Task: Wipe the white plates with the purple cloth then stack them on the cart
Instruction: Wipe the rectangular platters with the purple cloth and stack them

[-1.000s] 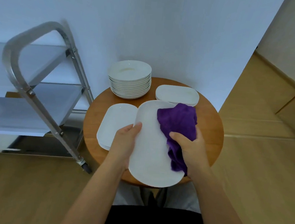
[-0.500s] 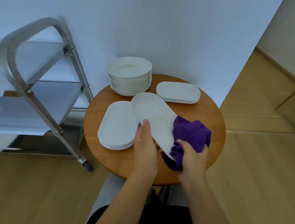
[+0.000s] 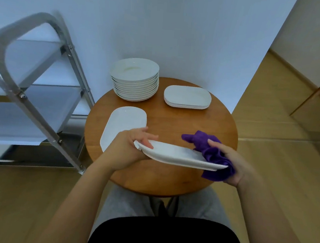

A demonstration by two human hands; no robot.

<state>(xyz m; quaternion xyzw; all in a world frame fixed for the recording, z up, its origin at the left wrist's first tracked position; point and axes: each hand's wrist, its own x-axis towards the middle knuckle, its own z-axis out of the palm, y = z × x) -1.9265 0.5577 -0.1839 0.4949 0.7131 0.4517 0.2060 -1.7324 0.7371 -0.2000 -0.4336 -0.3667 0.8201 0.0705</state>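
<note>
Item: oblong white plate [image 3: 173,154], held in the air above the near half of the round wooden tabletop [image 3: 174,120], centre of the frame. It lies nearly edge-on to the camera, long axis running left to right, its right end slightly lower.

Left hand [image 3: 128,147]: grips the plate's left end, thumb curled over the upper face, the other fingers underneath and mostly hidden.

Right hand [image 3: 228,163]: at the plate's right end, fingers curled round a bunched purple cloth [image 3: 213,154]. The cloth wraps the plate's right edge, part bunched above the rim and part hanging below it; a loose corner points left over the tabletop.

On the tabletop:
- Stack of oblong white plates [image 3: 125,124], left side, partly covered by the left hand.
- Stack of round white plates [image 3: 134,81], upper left of the tabletop, close to the wall, the tallest pile.
- Short stack of oblong white plates [image 3: 187,96], upper right of the tabletop, just beside the round stack and apart from it.

Cart [image 3: 32,101]: metal frame with curved handle and flat shelves, left of the frame, standing just beside the tabletop. The visible shelves carry no plates.

Surroundings: pale wall behind the tabletop, wood floor [image 3: 265,187] below and to the right. The person's grey trousers and dark top show at the bottom of the frame.
</note>
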